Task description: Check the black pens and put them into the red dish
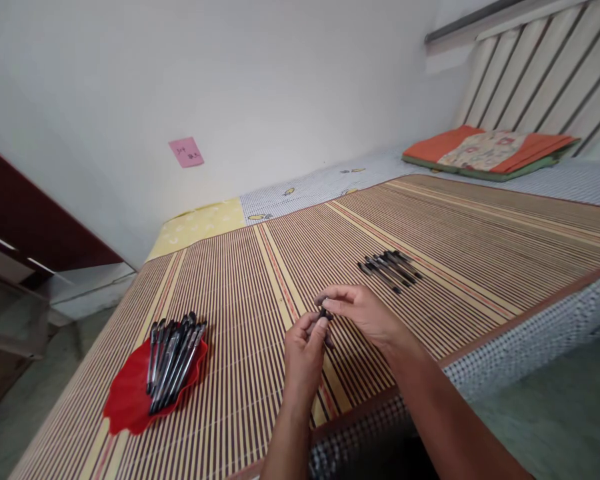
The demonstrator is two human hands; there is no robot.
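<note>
Close together over the striped mat, my two hands meet on a black pen, mostly covered by the fingers. My left hand point(303, 347) is closed around its lower part. The thumb and forefinger of my right hand point(363, 312) pinch the pen point(324, 312) at its upper end. Beyond my right hand, several black pens point(387, 268) lie side by side on the mat. To the left, a red wavy-edged plate point(125, 393) carries a bundle of clear-barrelled pens with black caps point(175, 360).
The bamboo mat point(240, 320) covers a bed with a checked sheet point(530, 347) along its front edge. Folded orange and floral cloth point(490, 152) lies at the far right by a slatted headboard point(545, 73). A pink note point(186, 152) is stuck on the white wall.
</note>
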